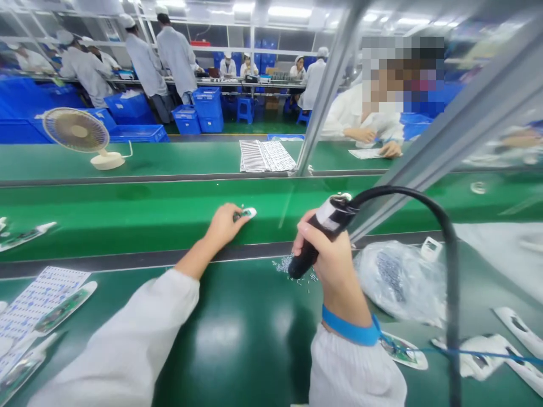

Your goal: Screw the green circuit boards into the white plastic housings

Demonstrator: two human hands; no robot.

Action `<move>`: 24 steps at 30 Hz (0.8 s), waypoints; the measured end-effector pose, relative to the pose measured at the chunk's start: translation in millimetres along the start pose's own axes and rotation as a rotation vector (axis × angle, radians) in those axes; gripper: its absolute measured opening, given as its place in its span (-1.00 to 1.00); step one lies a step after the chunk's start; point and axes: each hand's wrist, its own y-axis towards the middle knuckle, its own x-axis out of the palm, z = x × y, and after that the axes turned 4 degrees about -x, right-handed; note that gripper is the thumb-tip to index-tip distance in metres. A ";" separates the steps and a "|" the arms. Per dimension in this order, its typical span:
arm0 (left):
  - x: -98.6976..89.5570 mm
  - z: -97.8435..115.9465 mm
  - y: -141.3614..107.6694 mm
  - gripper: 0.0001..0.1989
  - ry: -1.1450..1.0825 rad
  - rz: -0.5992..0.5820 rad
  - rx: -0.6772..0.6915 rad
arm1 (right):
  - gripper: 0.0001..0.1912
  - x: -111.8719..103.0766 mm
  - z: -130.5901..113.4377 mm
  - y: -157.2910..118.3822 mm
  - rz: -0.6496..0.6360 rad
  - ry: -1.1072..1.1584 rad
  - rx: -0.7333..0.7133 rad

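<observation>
My left hand (224,227) has its fingers (235,217) curled down, pinching a small white circuit-board piece (247,213) on the green conveyor belt (148,215), while my right hand (328,260) is closed around a black electric screwdriver (333,216). Loose screws (283,264) lie just beside the screwdriver's lower end on the green bench (237,345). Its black cable (424,198) arcs right over a plastic bag (399,280), and the grey belt rail (169,257) passes under my left wrist.

Left hand (224,226): reaching forward, fingertips (240,213) pinching downward | Right hand (328,254): closing in a firm grip | White-sleeved left arm (123,333): extending diagonally | Blue-strapped right wrist (350,316): rising upright
</observation>
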 end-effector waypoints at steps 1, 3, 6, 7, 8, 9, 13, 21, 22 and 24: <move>3.5 -1.9 20.6 -0.80 0.016 0.011 -0.030 | -0.81 1.1 1.2 0.2 -0.002 0.004 0.018; 11.4 -6.0 50.3 -0.79 0.031 0.027 -0.076 | -0.81 2.5 2.9 1.0 -0.002 0.005 0.043; 20.6 -11.9 67.6 -0.78 0.028 0.029 -0.109 | -0.80 1.3 4.1 2.6 -0.012 -0.004 0.058; 21.7 -12.8 67.7 -0.77 0.028 0.026 -0.116 | -0.79 0.5 4.0 2.9 -0.013 -0.007 0.057; 21.6 -12.7 65.3 -0.76 0.031 0.025 -0.120 | -0.79 -0.3 3.6 3.1 -0.009 -0.008 0.054; 20.1 -11.2 60.1 -0.74 0.034 0.032 -0.119 | -0.79 -1.0 2.9 3.0 -0.001 -0.007 0.050; 7.8 10.6 3.3 -0.78 -0.037 0.150 -0.028 | -0.82 -2.0 -1.2 1.0 0.013 0.031 -0.013; 18.5 66.4 -145.0 -0.80 -0.271 -0.132 0.227 | -0.84 1.6 -2.2 -0.8 -0.072 0.217 -0.111; 20.6 68.4 -146.9 -0.83 -0.267 -0.139 0.217 | -0.84 2.5 -2.1 -0.6 -0.087 0.222 -0.115; 22.7 69.3 -143.7 -0.89 -0.263 -0.131 0.206 | -0.85 3.7 -1.8 -0.3 -0.110 0.232 -0.124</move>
